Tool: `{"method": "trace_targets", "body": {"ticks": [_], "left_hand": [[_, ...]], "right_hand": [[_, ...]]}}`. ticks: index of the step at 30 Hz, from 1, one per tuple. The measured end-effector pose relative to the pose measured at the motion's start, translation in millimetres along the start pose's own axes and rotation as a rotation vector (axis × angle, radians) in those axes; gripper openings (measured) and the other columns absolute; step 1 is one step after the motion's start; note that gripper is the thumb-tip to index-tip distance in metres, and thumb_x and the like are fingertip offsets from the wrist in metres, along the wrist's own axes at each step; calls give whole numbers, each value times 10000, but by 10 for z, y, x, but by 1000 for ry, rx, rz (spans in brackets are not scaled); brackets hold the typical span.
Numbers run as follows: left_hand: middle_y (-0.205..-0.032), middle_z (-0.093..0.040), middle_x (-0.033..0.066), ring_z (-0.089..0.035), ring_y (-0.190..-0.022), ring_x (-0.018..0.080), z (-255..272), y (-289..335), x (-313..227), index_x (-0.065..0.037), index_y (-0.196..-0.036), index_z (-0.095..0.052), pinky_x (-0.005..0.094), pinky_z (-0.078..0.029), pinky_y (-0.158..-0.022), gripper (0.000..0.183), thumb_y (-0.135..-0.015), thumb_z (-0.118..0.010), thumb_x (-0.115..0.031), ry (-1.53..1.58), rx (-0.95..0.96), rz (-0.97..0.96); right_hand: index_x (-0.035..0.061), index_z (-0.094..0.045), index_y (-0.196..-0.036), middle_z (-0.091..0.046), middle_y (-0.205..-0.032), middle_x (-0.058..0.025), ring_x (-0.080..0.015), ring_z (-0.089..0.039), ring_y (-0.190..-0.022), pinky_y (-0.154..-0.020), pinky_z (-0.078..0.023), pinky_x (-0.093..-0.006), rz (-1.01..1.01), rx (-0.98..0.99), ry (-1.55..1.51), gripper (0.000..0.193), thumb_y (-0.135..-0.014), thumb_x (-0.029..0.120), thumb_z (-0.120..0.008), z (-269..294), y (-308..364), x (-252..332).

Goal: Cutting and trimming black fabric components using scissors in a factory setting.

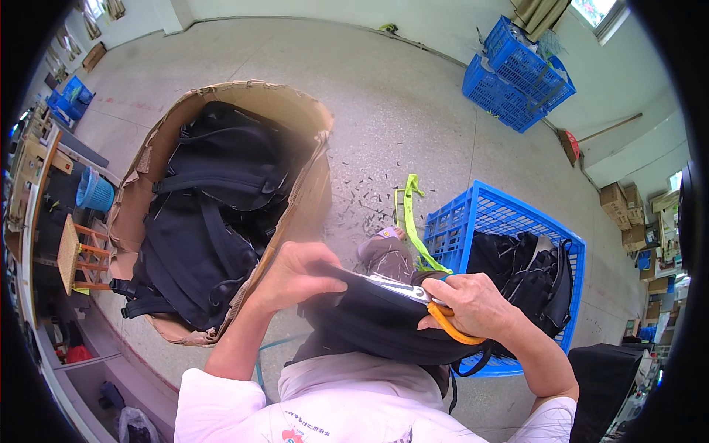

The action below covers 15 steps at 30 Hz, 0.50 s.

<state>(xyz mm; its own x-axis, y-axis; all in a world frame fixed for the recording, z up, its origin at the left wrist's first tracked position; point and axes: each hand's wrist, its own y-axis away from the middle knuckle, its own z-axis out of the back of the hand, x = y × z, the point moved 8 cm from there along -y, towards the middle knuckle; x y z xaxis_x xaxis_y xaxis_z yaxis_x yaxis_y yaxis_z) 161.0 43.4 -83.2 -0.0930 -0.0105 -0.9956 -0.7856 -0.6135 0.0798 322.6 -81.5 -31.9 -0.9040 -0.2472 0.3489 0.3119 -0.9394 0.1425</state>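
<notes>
A black bag [369, 325] lies across my lap. My left hand [295, 277] is closed on its upper edge, with thumb and fingers pinching the fabric. My right hand [473, 303] grips a pair of scissors with orange handles [450, 328]. The metal blades point left along the bag's edge toward my left hand. Whether the blades are apart is too unclear to say. Black straps hang from the bag's right end.
To my left stands a large cardboard box [314, 196] with black backpacks [199, 221]. On the right, a blue plastic crate [473, 221] holds more black bags [528, 277]. Dark scraps and a bright yellow-green strip [410, 214] lie on the floor. A wooden stool [70, 255] stands beyond the box.
</notes>
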Motion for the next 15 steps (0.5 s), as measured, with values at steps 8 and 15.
{"method": "trace_targets", "body": {"ticks": [8,15], "left_hand": [[-846,-640,23,-575,-774,89,79,106,418,-15,-916,-632,219,-466,-711,252,-683,-693,59,312,-44,153],[-831,-644,22,-577,-766,90,45,88,397,-7,-878,-650,218,-464,-701,182,-711,-687,55,347,-94,86]], "right_hand": [[85,-540,-901,-531,-604,-56,-225,-561,-535,-472,-439,-304,4,-34,-84,428,-713,426,-718,-7,11,9],[76,-557,-944,-563,-624,-85,-245,-583,-563,-482,-447,-325,-17,-45,-217,431,-745,430,-698,9,53,-15]]}}
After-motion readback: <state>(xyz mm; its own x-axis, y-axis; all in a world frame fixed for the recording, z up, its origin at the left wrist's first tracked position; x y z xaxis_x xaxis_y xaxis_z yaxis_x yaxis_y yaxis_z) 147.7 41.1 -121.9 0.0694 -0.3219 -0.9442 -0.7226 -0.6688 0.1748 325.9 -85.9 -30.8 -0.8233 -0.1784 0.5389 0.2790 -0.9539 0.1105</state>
